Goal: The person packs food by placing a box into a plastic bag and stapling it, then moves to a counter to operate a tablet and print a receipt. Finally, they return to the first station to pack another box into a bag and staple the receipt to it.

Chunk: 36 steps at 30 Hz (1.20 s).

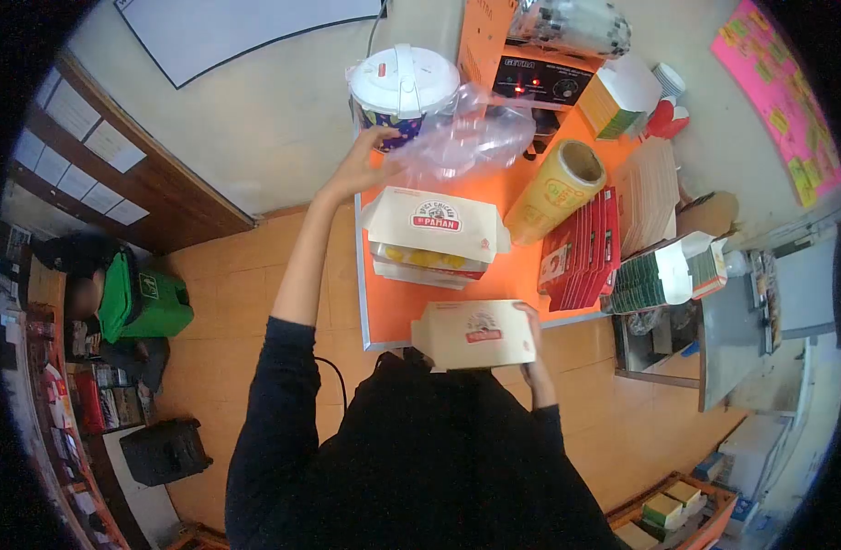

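Observation:
My left hand (370,165) reaches to the patterned tub with a white lid (404,82), its fingers curled at a crumpled clear plastic bag (466,142). What the fingers hold there is too small to tell. Near the front edge of the orange table (384,316), my right hand (537,357) grips the right side of a cream printed box (475,337). Behind that box, more cream boxes (436,225) lie stacked, with a red and yellow one among them.
A yellow roll (550,197) stands right of the stack. Beside it are red folded cartons (581,252) and green cartons (648,280). A machine with a dial (541,84) stands at the back. A green bin (150,298) is on the floor at left.

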Motion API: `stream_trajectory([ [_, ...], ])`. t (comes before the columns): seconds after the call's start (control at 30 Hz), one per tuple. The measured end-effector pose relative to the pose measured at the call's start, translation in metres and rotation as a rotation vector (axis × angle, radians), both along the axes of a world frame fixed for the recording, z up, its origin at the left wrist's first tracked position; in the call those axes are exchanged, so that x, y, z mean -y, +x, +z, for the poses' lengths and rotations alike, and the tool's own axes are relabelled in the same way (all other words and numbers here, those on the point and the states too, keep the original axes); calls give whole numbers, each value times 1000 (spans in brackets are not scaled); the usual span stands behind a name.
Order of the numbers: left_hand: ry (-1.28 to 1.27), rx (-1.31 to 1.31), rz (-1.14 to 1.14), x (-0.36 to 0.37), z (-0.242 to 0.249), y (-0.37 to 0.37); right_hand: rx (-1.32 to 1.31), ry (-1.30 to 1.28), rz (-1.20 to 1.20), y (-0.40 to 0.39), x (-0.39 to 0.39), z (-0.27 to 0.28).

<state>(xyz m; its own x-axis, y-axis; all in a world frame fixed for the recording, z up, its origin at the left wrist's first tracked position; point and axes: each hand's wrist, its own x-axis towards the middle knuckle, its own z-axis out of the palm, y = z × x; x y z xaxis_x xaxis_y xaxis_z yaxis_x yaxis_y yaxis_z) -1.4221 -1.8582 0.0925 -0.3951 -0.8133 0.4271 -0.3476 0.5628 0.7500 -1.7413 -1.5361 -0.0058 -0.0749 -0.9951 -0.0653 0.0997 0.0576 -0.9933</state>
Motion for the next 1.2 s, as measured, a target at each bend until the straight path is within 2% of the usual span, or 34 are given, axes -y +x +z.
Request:
stream_trajectory([
  [0.03,151,-33,14,-13,-4,8,-20,-11,26,6,7,-9],
  [0.1,390,-293,123,-31,-27,34,-58,-33,79,19,19,-30],
  [0.17,485,-555,410,-61,-63,50,-94,-55,135,32,31,-55],
  [0.23,628,-497,603,-63,-174,96,-192,-198,96,45,43,-92],
  [0.3,643,-428,692,-107,-232,92,-66,-258,95,58,45,-95],
  [0.33,794,-420,604,-126,-251,88,-5,-287,96,61,46,-97],
  [0.37,946,-411,514,-142,-262,81,-83,-294,92,61,46,-99],
  [0.43,1114,-611,351,-168,-217,43,-238,-306,88,60,45,-106],
  [0.53,1092,-572,359,-187,-192,13,-883,-129,62,44,41,-86],
  [0.63,993,-714,409,-186,-284,9,-909,-143,210,32,46,-81],
  [0.73,1253,-655,380,-198,-233,8,-795,-1,404,23,48,-60],
  [0.8,1187,-689,365,-196,-253,15,-507,-36,490,-5,54,-78],
  [0.9,1129,-702,345,-187,-253,21,19,96,411,-8,72,-75],
  [1.0,1155,-673,359,-179,-228,17,358,305,187,18,103,-83],
  [1.07,1173,-678,334,-176,-220,14,362,464,50,39,118,-73],
  [1.1,1171,-694,294,-173,-219,15,290,552,-8,50,122,-44],
  [1.17,1194,-700,266,-167,-218,13,156,625,-14,48,130,-57],
  [1.2,1220,-694,277,-165,-215,7,91,612,38,35,135,-106],
])
